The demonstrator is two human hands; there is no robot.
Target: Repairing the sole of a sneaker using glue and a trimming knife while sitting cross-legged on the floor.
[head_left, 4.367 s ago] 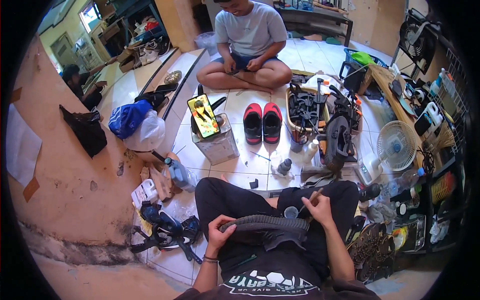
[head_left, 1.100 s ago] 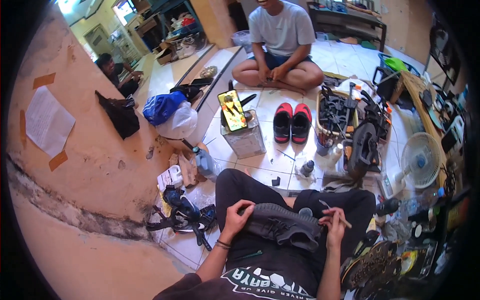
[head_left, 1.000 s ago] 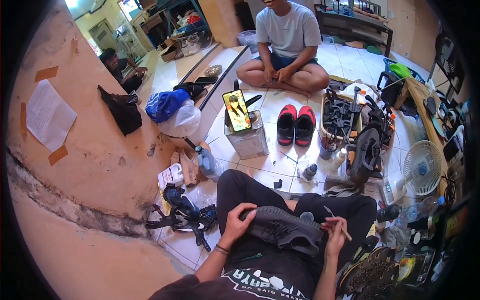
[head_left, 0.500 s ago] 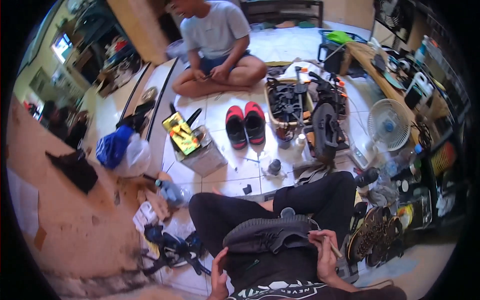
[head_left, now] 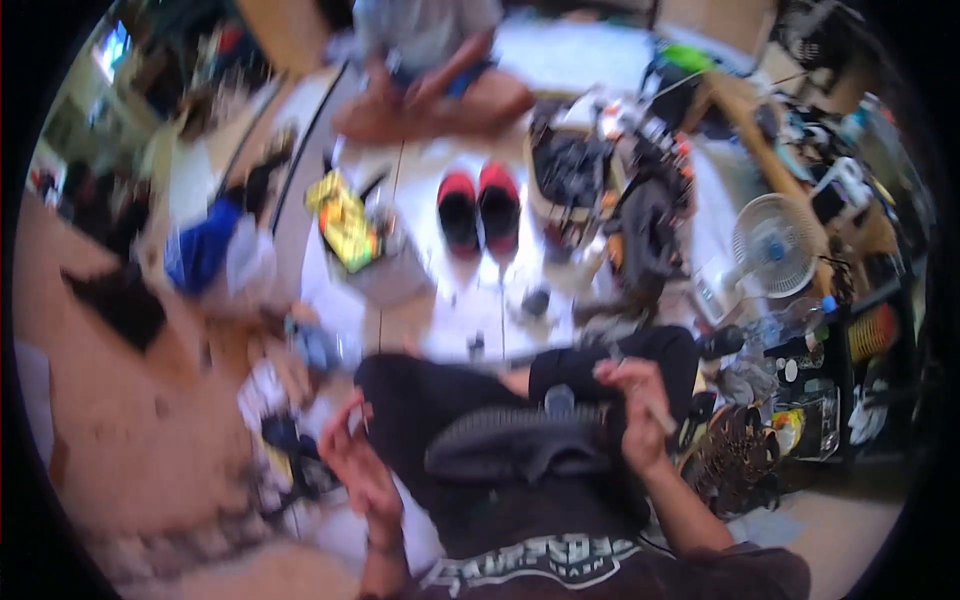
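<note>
The picture is blurred. A dark grey shoe (head_left: 505,457) lies across my lap with its ridged sole edge away from me. Left of it, my left hand (head_left: 357,470) is raised with fingers apart, holding nothing. My right hand (head_left: 640,415) is lifted over the right end of the shoe, closed on a thin tool with a pale handle (head_left: 657,420). A small translucent cup (head_left: 559,402) is beside the shoe on my right leg.
A seated person (head_left: 420,70) faces me. Between us are red-black shoes (head_left: 458,215), a bright phone (head_left: 340,220) on a tin (head_left: 390,278) and a basket of parts (head_left: 575,165). A white fan (head_left: 770,250) and clutter crowd the right; a wall (head_left: 150,440) stands left.
My left hand has let go of the shoe and moved up and left. My right hand has risen with the tool. The view has swung and blurred.
</note>
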